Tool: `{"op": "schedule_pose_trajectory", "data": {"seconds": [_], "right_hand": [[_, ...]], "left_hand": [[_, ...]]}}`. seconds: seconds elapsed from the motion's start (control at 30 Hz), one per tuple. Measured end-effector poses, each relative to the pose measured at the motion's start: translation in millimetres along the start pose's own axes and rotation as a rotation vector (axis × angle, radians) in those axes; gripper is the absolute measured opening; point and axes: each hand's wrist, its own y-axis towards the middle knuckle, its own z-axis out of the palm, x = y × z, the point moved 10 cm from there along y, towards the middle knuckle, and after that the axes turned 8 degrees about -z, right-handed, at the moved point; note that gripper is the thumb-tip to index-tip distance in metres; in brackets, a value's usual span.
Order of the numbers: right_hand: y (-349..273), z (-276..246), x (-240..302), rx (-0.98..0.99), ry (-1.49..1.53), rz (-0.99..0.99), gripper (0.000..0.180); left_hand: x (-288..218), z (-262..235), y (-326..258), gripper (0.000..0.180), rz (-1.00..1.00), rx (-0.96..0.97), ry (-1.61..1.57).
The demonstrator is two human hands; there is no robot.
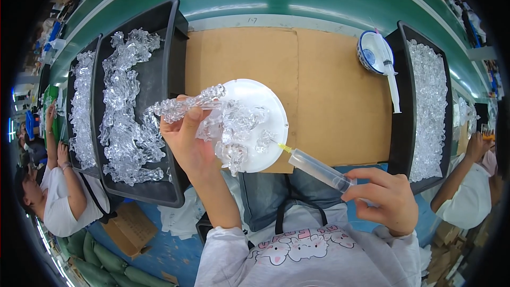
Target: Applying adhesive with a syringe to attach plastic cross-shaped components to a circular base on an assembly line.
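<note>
black tray [164,37] of clear crystal parts, left of cardboard mat [319,90] | white disc [265,101] with crystal cluster, at mat's near edge | crystal rod [186,105] gripped by left hand [186,141] over disc | syringe [319,169] gripped by right hand [385,196], needle at disc rim

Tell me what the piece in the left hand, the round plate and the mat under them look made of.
Clear piece in the left hand: likely moulded transparent plastic or acrylic, glossy, with bright glints and see-through edges.
Round plate: smooth white, probably plastic, possibly ceramic; faint sheen.
Mat: matte brown cardboard, with a visible seam between sheets.
</note>
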Motion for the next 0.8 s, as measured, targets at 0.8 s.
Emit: {"op": "schedule_pose_trajectory", "data": {"seconds": [0.8], "right_hand": [[3.4, -2.2, 2.1, 0.070, 0.038, 0.067, 0.031]], "left_hand": [[9.4, 0.8, -1.6, 0.018, -0.055, 0.003, -0.086]]}}
